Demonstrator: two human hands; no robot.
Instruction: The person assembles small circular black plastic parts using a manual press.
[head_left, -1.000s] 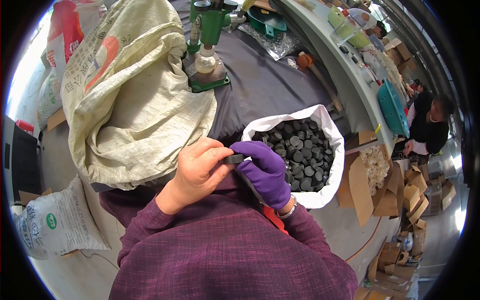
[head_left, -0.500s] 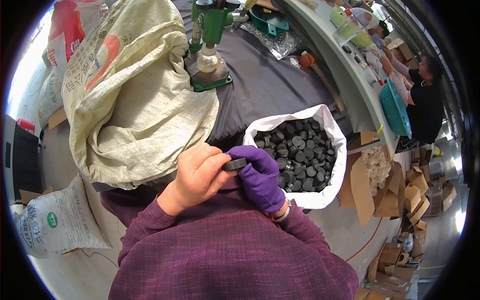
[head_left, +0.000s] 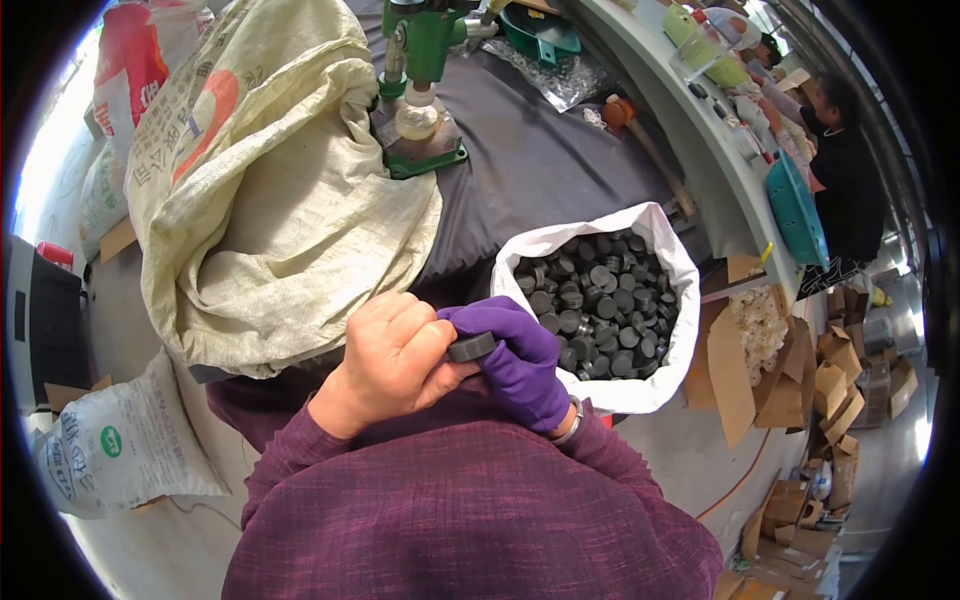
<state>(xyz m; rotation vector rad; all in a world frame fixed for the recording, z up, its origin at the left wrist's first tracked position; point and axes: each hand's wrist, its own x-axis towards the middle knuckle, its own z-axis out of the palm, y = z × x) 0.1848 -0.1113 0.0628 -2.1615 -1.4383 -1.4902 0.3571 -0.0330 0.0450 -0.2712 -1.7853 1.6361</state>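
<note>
In front of my chest, both hands meet at a black round cap (head_left: 471, 348). My bare left hand (head_left: 385, 352) is closed, its fingers curled and its thumb along the cap's lower edge. A purple glove covers my right hand (head_left: 518, 362), which grips the cap from the other side with bent fingers. Whatever lies inside the left fist is hidden. Just beyond my right hand stands a white sack (head_left: 683, 318) with its rim rolled down, filled with several similar black caps (head_left: 605, 305).
A pale woven sack (head_left: 300, 230) drapes over the left of the dark-covered table (head_left: 530, 160). A green hand press (head_left: 425, 60) stands at the back, with an orange-headed mallet (head_left: 620, 112) to its right. Cardboard boxes (head_left: 735, 375) and a seated person (head_left: 840, 170) are on the right.
My left fingers have curled tighter into a fist, and the thumb has slid down along the cap. The cap has shifted slightly down and left. The person at right has leaned forward.
</note>
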